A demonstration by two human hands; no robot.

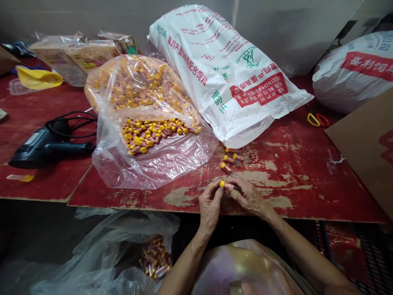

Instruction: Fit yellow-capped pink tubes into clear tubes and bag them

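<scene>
You hold one small tube (227, 186) with a yellow cap just above the front edge of the red, scuffed bench (307, 192), in front of your body. Your left hand (210, 203) is closed on its capped end, thumb and finger pinched together, and your right hand (249, 196) has its fingers closed around the other end. Just beyond your fingers, a few loose tubes (226, 167) with the same yellow caps lie on the bench, near the lower end of a big white sack (196, 53) with red and green print. To your left, a clear plastic bag (156, 170) lies with its mouth towards you, full of many more capped tubes. Farther left, a dark heat gun (35, 145) lies on its side with its cord looped beside it. Over to your right you have scissors (317, 120) with yellow and red handles, a second white sack (331, 82) and a cardboard box (362, 151). Below the bench edge, another plastic bag (104, 241) has more tubes in it
</scene>
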